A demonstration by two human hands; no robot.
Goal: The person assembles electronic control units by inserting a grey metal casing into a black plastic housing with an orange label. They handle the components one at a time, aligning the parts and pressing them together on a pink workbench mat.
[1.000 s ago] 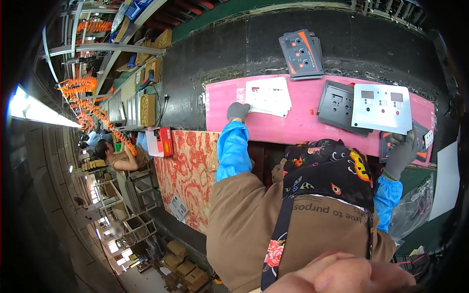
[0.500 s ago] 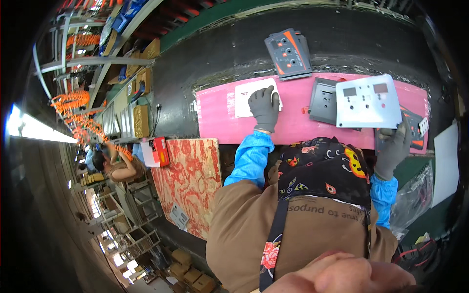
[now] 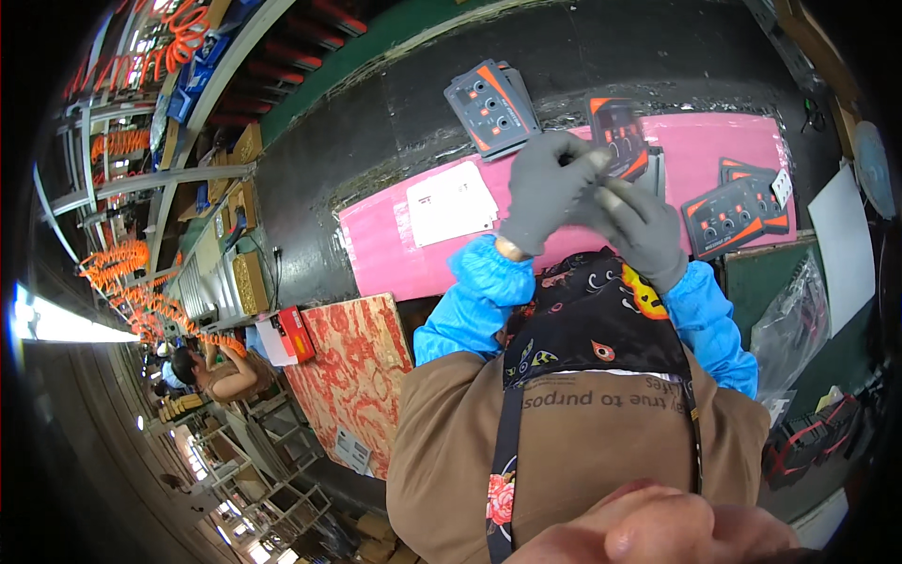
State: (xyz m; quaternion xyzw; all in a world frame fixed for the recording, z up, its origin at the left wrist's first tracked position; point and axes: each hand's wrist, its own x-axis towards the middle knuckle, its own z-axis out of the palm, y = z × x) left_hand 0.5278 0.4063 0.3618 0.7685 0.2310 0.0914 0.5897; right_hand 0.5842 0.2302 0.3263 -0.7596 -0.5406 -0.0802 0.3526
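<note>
A dark grey control panel face point(image 3: 617, 133) with orange marks and round holes is held up in front of me, its lower edge at my fingertips. My left hand point(image 3: 554, 188), grey-gloved, pinches at its lower left corner. Just below, my right hand point(image 3: 648, 230), gloved alike, has its fingers closed at the panel's lower edge. Exactly what lies between the fingertips is partly hidden. Behind the right hand, another dark panel point(image 3: 656, 174) shows only in part. White plates with small cut-outs point(image 3: 451, 202) lie left of my hands on the pink mat point(image 3: 381, 235).
Similar grey-orange panels form a stack point(image 3: 493, 111) beyond the mat and a pile point(image 3: 738, 214) at its right. A red-patterned board point(image 3: 348, 367) is at left. Clear plastic bags point(image 3: 794, 324) and a white sheet point(image 3: 844, 249) lie right. A co-worker point(image 3: 230, 371) sits far left.
The white plate is gone from my right hand. Both hands have come together in the middle, now at a grey-orange panel. The view has shifted slightly.
</note>
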